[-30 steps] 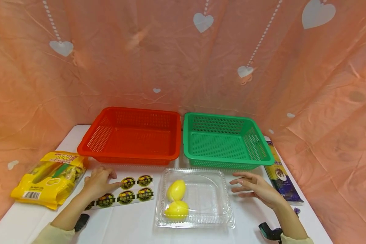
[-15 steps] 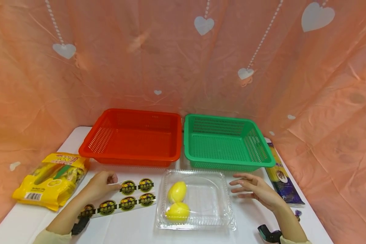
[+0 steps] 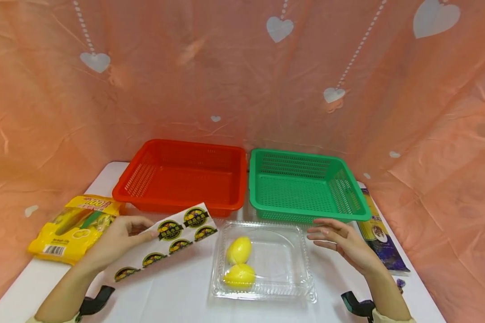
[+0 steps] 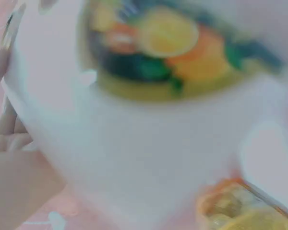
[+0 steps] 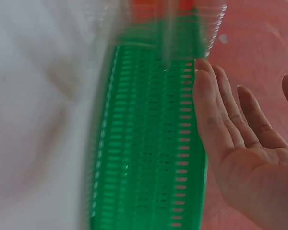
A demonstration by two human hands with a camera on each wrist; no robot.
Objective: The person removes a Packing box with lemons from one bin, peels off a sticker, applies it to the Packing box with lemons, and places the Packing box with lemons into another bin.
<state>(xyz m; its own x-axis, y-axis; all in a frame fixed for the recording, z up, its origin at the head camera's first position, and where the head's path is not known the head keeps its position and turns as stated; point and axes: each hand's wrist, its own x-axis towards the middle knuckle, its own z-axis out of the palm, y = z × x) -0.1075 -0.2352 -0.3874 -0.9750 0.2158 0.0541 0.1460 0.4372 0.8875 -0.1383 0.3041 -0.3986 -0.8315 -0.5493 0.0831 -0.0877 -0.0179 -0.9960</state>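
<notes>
A white sheet of round fruit stickers [image 3: 179, 246] is pinched at its upper left by my left hand [image 3: 121, 237], thumb on top. The sheet is tilted and lifted off the table; in the left wrist view a blurred sticker [image 4: 153, 48] fills the upper part. My right hand [image 3: 343, 244] hovers just right of a clear plastic clamshell box [image 3: 276, 255], fingers relaxed and holding nothing. Inside the box, at its left side, lie two yellow lemons [image 3: 239, 250], one behind the other. The right wrist view shows that hand's extended fingers [image 5: 209, 105].
Behind the box stand a red basket [image 3: 194, 204] and a green basket [image 3: 307, 213], side by side. At the left lies a yellow snack bag [image 3: 70, 231], at the right a purple and gold packet [image 3: 381, 237]. A pink curtain [image 3: 242, 80] backs the white table [image 3: 165, 296].
My left hand has picked the sticker sheet up from the table and tilted it. The right hand has stayed nearly still beside the box. The head view has shifted slightly.
</notes>
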